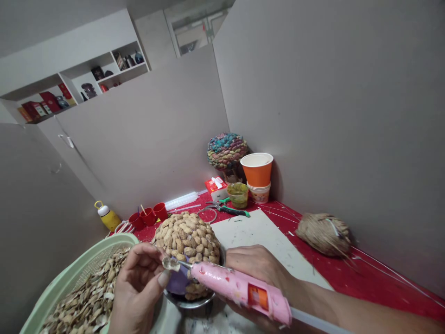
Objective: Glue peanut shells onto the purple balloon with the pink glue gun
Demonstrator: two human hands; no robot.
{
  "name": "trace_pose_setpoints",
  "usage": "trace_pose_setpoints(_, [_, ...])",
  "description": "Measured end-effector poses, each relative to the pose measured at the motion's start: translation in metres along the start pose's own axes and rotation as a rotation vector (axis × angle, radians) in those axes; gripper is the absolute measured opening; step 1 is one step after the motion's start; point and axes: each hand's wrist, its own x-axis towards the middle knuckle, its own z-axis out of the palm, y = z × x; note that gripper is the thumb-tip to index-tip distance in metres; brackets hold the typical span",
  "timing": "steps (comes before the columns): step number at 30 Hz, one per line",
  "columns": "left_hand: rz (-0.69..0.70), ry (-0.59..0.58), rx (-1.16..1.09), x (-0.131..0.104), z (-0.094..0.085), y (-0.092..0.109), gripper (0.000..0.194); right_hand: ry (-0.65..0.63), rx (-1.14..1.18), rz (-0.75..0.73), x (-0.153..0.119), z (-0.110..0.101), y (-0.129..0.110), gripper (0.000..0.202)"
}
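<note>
Between the thumb and fingers of my left hand (139, 283) is a peanut shell half (171, 264), hollow side showing. My right hand (257, 269) grips a pink glue gun (229, 283), its metal tip at the shell. A clear glue stick (316, 322) sticks out of the gun's back end. Just behind them a ball covered in peanut shells (187, 234) rests in a metal bowl (194, 304). A bare purple patch (179, 280) shows on the ball's near side.
A green basket (45, 301) of peanut shells stands at the left. Red cups (148, 217), glue sticks (181, 201), pliers (234, 211), an orange paper bowl (257, 171) and a colourful shell-covered ball (225, 150) stand or lie behind. A twine bundle (323, 234) lies right.
</note>
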Motion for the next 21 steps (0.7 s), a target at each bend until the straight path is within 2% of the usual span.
trace_pose_setpoints(4, [-0.004,0.013,0.010,0.0005,-0.0002,0.0003,0.036,-0.021,-0.004,0.021,0.0006,-0.0004,-0.0006,0.023])
trace_pose_setpoints(10, [0.000,0.028,-0.001,0.0006,0.0011,0.0013,0.035,0.036,-0.019,-0.002,-0.0008,0.0010,0.0004,0.024])
trace_pose_setpoints(21, [0.001,0.060,-0.003,0.0009,0.0013,0.0029,0.037,0.004,0.059,0.047,-0.0037,0.0020,0.0046,0.029])
